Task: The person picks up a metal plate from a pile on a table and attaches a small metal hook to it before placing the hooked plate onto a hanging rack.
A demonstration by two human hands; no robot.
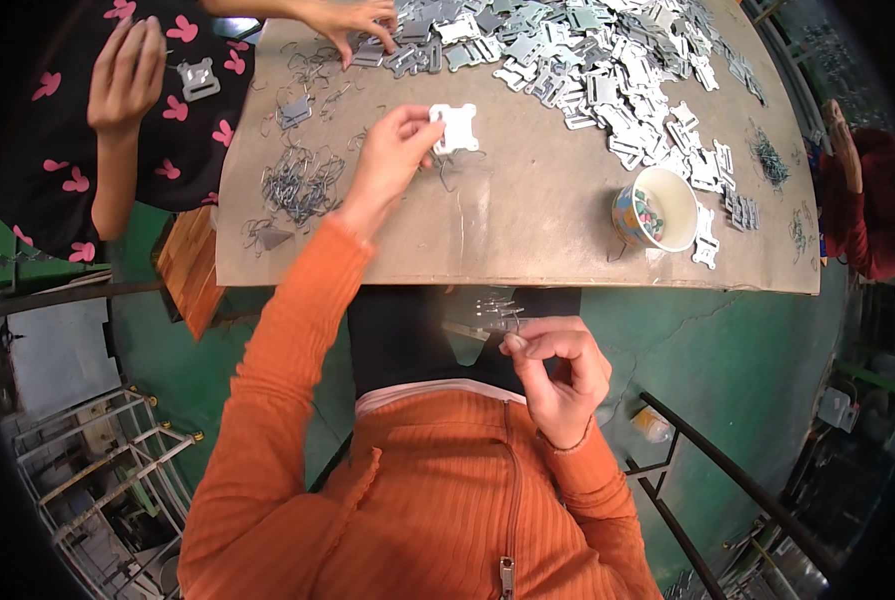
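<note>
My left hand (392, 158) pinches a flat, pale metal plate (456, 130) with notched corners, by its left side over the table. A bent wire hook (447, 172) shows just under the plate; whether it is attached I cannot tell. Below the table edge, in front of my lap, my right hand (567, 375) is closed, thumb against fingers. It grips a small piece with several thin, shiny metal prongs (497, 310), whose exact kind is blurred. A tangled pile of wire hooks (302, 185) lies left of my left hand.
Many metal plates (607, 85) are heaped across the table's (527, 220) far right. A paper cup (679, 212) holding small coloured bits stands near the front right. At far left, a co-worker's hand (127, 80) is beside a plate (198, 80); their other hand (352, 22) touches the heap.
</note>
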